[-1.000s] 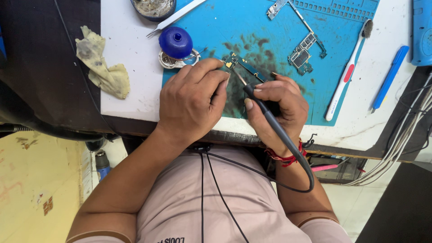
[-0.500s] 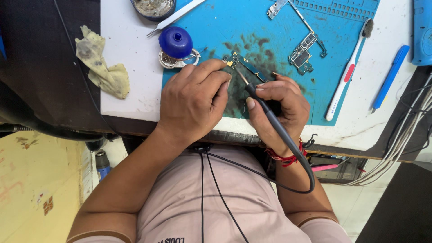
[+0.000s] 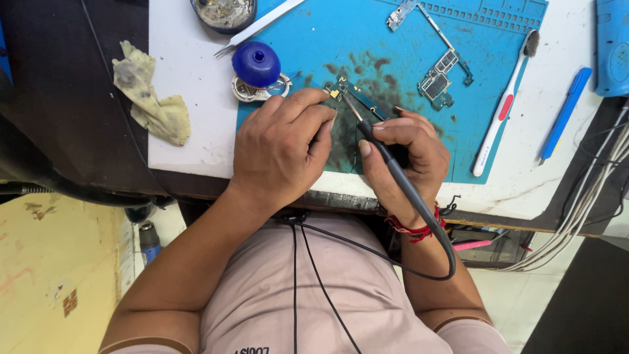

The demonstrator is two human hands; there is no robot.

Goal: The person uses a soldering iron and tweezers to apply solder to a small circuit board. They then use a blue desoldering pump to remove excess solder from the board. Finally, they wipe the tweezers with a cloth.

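Note:
My right hand point(image 3: 403, 157) grips a dark soldering iron point(image 3: 386, 164) like a pen, its tip touching a small circuit board point(image 3: 350, 95) on the blue work mat point(image 3: 393, 59). My left hand point(image 3: 282, 147) lies beside it, fingertips pressing the near end of that board. The iron's black cable point(image 3: 439, 242) loops down past my right wrist, which wears a red thread band point(image 3: 413, 229).
A blue-capped pot point(image 3: 257, 64) on a solder-wire reel sits left of the board. Tweezers point(image 3: 259, 26), a metal dish point(image 3: 224, 12), another circuit board point(image 3: 438, 82), a white brush point(image 3: 503, 108), a blue tool point(image 3: 565, 111), a dirty rag point(image 3: 149, 98). Cables point(image 3: 590, 210) hang off the right edge.
Both hands stay in place on the board; the iron tip shifts only slightly.

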